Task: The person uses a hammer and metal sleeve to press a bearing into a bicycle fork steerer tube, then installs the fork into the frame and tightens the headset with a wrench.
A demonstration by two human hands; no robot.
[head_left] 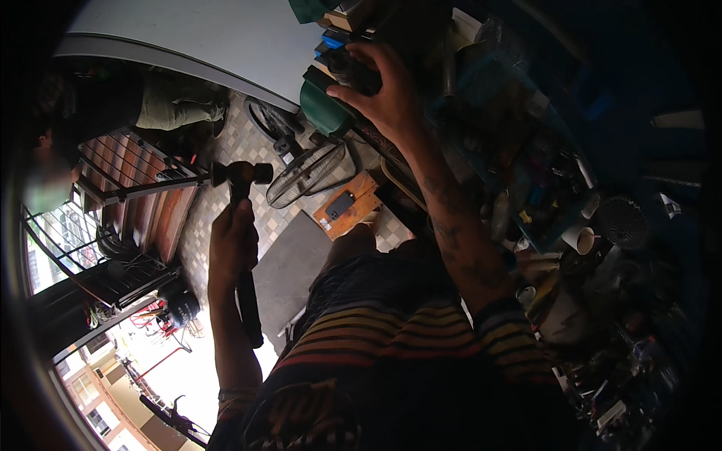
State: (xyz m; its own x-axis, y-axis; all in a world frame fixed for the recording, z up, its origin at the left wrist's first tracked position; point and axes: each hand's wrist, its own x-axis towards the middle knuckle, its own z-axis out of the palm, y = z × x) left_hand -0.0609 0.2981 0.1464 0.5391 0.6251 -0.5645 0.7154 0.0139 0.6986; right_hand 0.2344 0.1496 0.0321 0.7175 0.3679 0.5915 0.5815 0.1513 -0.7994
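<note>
My left hand (235,237) is closed round the handle of a hammer (252,174), whose dark metal head stands above my fist while the black grip runs down beside my wrist. At the top middle, my right hand (387,94) curves its thumb and fingers round a dark, roughly cylindrical object (351,71). Shadow hides what kind of object it is. Right by those fingers are a blue part (331,41) and a green rounded piece (322,107).
A standing fan (312,174) lies beyond the hammer, near an orange wooden board (347,203) with a black item on it. A wooden-slat metal bench (143,177) stands left, and another person's leg (180,113) shows behind it. Cluttered blue trays (519,150) fill the right.
</note>
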